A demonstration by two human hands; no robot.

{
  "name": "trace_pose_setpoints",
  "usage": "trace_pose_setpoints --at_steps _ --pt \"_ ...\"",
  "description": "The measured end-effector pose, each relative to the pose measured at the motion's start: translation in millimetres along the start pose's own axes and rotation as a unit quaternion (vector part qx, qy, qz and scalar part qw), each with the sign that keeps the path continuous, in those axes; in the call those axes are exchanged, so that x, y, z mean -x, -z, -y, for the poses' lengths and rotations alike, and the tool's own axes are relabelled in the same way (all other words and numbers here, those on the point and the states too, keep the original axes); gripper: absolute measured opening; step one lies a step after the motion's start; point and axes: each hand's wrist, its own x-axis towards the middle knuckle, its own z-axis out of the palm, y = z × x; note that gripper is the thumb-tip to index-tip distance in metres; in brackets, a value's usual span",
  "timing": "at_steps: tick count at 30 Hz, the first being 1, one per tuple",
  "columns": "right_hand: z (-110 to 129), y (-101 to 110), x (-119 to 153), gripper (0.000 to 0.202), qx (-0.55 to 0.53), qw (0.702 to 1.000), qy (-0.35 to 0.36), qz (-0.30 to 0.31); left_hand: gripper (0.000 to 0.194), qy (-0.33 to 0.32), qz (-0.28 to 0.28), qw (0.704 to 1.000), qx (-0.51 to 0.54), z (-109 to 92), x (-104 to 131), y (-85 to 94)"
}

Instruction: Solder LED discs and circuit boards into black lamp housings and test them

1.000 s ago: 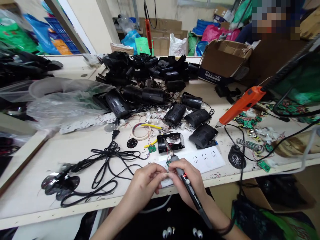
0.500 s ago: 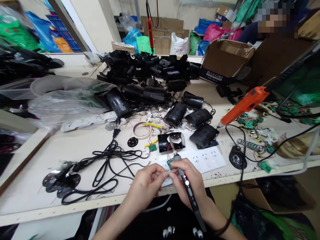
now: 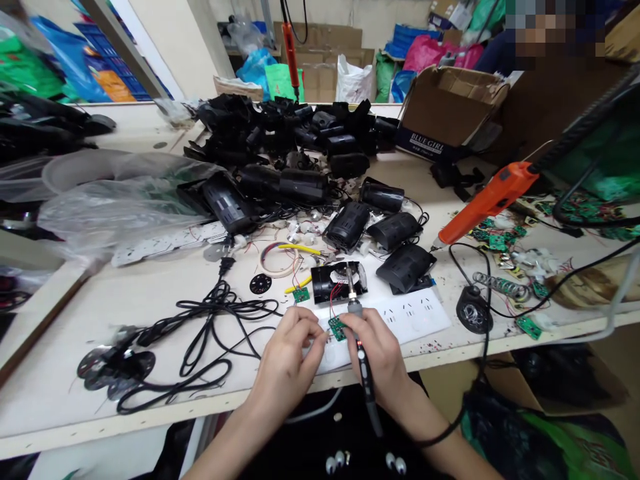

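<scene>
Two bare hands work at the bench's [image 3: 150,287] near edge. The right hand [image 3: 379,350] is wrapped around a soldering iron [image 3: 367,380], the fingers closed on its grip and the tip pointing away from the person. Its thumb is at the right side of a green board [image 3: 337,328], which lies between the hands over the near end of a white strip [image 3: 433,312]. The left hand [image 3: 286,360] is at the board's left, thumb and forefinger brought close together; whether they pinch anything, I cannot tell.

Left of the left hand, a black cord [image 3: 200,347] lies in loops, with metal discs [image 3: 95,367] at its left.

Just past the board, red wires run towards a black housing [image 3: 325,285], and the iron's tip is over its right part. A smaller board [image 3: 301,295] and a black disc [image 3: 261,284] lie to the housing's left. To the right are a spring [image 3: 493,285] and, tilted, an orange driver [image 3: 487,203].

Farther out, more housings [image 3: 347,225] lie loose, with a plastic bag [image 3: 115,207] on the left. Beyond them rise a black heap [image 3: 240,123] and a carton [image 3: 440,113]. Another orange driver [image 3: 291,57] hangs above the far edge. Past the bench are a white bag [image 3: 354,80], a pink bag [image 3: 425,59] and, at right, another person's dark sleeve [image 3: 493,59].
</scene>
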Motion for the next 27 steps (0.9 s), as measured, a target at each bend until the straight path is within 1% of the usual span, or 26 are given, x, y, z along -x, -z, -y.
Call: trace_pose_setpoints --at_steps 3,5,7,10,12,14,19,24,27 --pt "-1 -7 -6 0.031 -0.008 1.0 -0.022 0.002 0.013 -0.029 -0.037 0.998 -0.032 5 -1 4.6" --pt "-2 -9 -10 0.032 -0.004 1.0 -0.018 0.004 0.012 -0.044 -0.046 0.997 -0.044 8 -1 6.5" --pt "-3 -10 -13 0.033 0.011 1.0 -0.005 0.006 0.011 -0.064 -0.034 0.997 -0.042 10 -3 6.7" --pt "-6 -11 -15 0.033 0.035 0.999 0.007 0.004 0.011 -0.098 0.011 0.995 -0.02 13 -5 3.9" --pt "-7 -11 -16 0.034 0.046 0.999 0.009 0.005 0.011 -0.105 0.04 0.994 -0.008 15 -7 1.1" --pt "-9 -10 -16 0.035 0.055 0.998 0.008 0.006 0.011 -0.097 0.055 0.994 0.007 18 -8 -1.3" --pt "-11 -8 -20 0.033 0.068 0.998 0.003 0.014 0.012 -0.072 0.059 0.994 0.064 23 -12 -2.4" --pt "-12 -6 -25 0.032 0.076 0.997 -0.003 0.028 0.01 0.006 0.054 0.994 0.099 24 -22 -3.7" --pt "-12 -7 -27 0.032 0.076 0.997 0.001 0.031 0.011 0.028 0.045 0.993 0.101 21 -27 -6.0"
